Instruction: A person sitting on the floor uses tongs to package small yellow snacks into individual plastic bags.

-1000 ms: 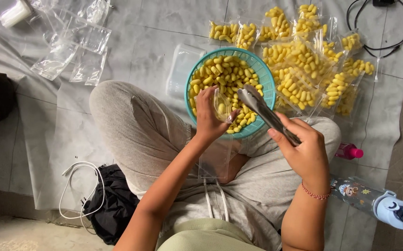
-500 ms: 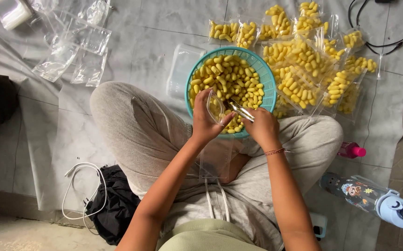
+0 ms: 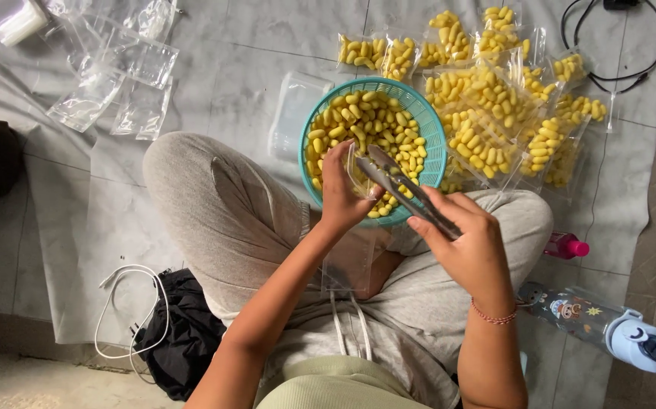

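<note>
A teal basket (image 3: 438,135) full of yellow cocoons (image 3: 358,121) rests against my knees on the floor. My left hand (image 3: 341,195) holds a small clear plastic bag (image 3: 361,168) open over the basket's near side. My right hand (image 3: 465,244) grips metal tongs (image 3: 402,185), whose tips reach up to the bag's mouth above the cocoons. Whether the tongs hold a cocoon is not clear. More empty clear bags (image 3: 349,259) lie on my lap.
Several filled bags of yellow cocoons (image 3: 494,106) lie beyond the basket at the right. Empty clear bags (image 3: 112,83) are scattered at the upper left. A clear lid (image 3: 294,110), pink bottle (image 3: 566,246), patterned water bottle (image 3: 608,326), black cable (image 3: 623,45) and white cable (image 3: 127,310) lie around.
My right hand dipped the tongs into the basket half a second ago, then drew back toward me; the tongs' tips now point at the bag. The left hand stayed put.
</note>
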